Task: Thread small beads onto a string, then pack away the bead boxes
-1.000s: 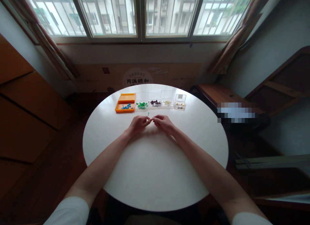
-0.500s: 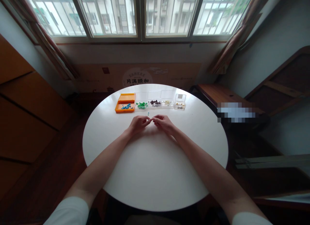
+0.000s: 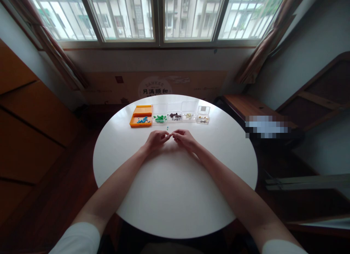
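My left hand (image 3: pixel 158 138) and my right hand (image 3: pixel 183 138) meet fingertip to fingertip over the middle of the white table (image 3: pixel 175 188). Both are closed in a pinch, and whatever lies between the fingertips is too small to make out. Just beyond them a tiny blue-green piece (image 3: pixel 167 128) rests on the tabletop. Farther back stands an open orange box (image 3: pixel 132 124) with small blue pieces (image 3: pixel 143 120) in it. To its right, open clear boxes hold green pieces (image 3: pixel 160 118), dark brown pieces (image 3: pixel 175 116) and cream pieces (image 3: pixel 189 116).
At the right end of the row is a small clear box (image 3: pixel 202 121) with yellowish bits. Behind the round table, a printed cardboard panel (image 3: pixel 205 80) leans below the window. A wooden bench (image 3: pixel 243 102) stands to the right, an orange-brown cabinet (image 3: pixel 27 130) to the left.
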Action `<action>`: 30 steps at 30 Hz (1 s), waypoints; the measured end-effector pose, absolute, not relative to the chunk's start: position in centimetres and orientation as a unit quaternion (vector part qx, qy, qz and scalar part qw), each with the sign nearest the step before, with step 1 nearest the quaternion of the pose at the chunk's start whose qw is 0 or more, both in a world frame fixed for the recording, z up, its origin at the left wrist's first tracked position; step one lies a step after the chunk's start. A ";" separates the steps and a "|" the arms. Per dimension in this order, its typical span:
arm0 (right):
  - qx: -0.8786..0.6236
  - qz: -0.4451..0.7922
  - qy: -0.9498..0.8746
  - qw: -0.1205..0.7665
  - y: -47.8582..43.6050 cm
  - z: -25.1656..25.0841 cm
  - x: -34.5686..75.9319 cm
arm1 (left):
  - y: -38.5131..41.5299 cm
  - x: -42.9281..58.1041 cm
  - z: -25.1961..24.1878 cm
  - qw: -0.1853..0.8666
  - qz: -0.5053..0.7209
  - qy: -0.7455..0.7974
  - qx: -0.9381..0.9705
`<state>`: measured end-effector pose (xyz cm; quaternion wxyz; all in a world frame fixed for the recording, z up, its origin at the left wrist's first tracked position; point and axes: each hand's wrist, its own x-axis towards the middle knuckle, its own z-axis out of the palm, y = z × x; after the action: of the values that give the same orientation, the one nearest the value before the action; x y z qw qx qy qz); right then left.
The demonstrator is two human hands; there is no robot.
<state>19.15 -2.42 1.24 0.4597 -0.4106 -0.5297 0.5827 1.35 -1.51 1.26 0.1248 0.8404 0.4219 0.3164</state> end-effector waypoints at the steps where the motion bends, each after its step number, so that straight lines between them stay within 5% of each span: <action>1: -0.411 0.583 -0.530 0.459 -2.4 1.2 19.1 | -1.5 1.3 1.3 0.124 0.317 0.422 0.841; 30: -0.411 0.581 -0.530 0.461 -2.5 1.2 19.1 | -1.4 1.3 1.2 0.122 0.312 0.422 0.842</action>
<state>19.14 -2.45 1.24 0.4609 -0.4111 -0.5297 0.5814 1.29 -1.41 1.18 0.1218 0.8422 0.4222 0.3123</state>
